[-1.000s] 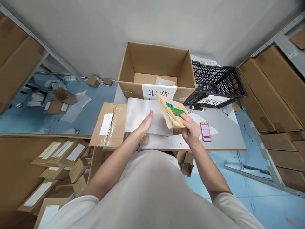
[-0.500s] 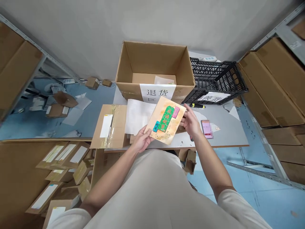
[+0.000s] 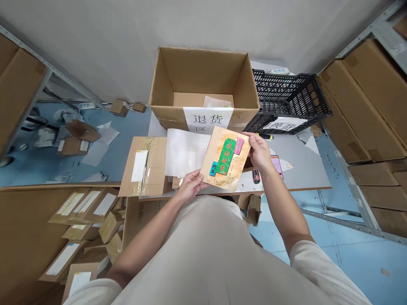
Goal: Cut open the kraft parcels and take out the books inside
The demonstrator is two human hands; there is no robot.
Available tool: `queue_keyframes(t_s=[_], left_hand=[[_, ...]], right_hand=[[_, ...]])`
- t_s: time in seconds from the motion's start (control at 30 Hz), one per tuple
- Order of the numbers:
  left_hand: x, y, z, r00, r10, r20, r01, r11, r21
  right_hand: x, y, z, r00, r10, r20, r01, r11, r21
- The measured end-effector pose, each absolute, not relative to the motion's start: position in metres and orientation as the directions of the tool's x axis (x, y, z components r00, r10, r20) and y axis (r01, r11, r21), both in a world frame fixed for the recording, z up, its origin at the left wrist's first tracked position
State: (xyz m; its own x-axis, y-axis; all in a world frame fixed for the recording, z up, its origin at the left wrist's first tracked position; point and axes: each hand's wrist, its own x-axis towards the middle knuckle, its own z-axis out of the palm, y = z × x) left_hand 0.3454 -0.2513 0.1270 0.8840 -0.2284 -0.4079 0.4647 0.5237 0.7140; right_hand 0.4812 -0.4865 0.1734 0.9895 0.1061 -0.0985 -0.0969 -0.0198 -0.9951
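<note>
Booklet (image 3: 225,158) (green label (image 3: 227,155) showing), left hand (image 3: 190,186) grip holding lower-left corner, right hand (image 3: 260,151) grip holding upper-right corner

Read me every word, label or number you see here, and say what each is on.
"退货", with "区" partly hidden below: the white sign on the open carton.
"换货": the paper label on the black crate.
"成语故事", probably: the green panel on the book; its pink panel and blue panel, too small.
Phone screen: too blurred.
White labels on taped boxes: too small.
</note>
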Motion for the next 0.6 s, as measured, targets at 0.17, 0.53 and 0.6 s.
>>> queue_keyframes(t_s=[0.17,0.53,0.6], left_hand=[[0.348,-0.260,0.129,0.853,-0.327,-0.407,0.521,0.590,0.617],[0.351,-0.293,0.143,0.866,-0.321,-0.383,0.480,0.750,0.455],[0.349,-0.289,0.142,0.907,-0.228,-0.354,0.398,0.739,0.543]], right_hand=[[0.484,-0.488,0.185,0.975,0.222,-0.028,-0.036,0.031,-0.999],[0.512,-0.488,0.203,0.847,0.518,-0.122,-0.200,0.099,-0.975],[0.517,-0.492,0.204,0.875,0.466,-0.134,-0.181,0.057,-0.982]])
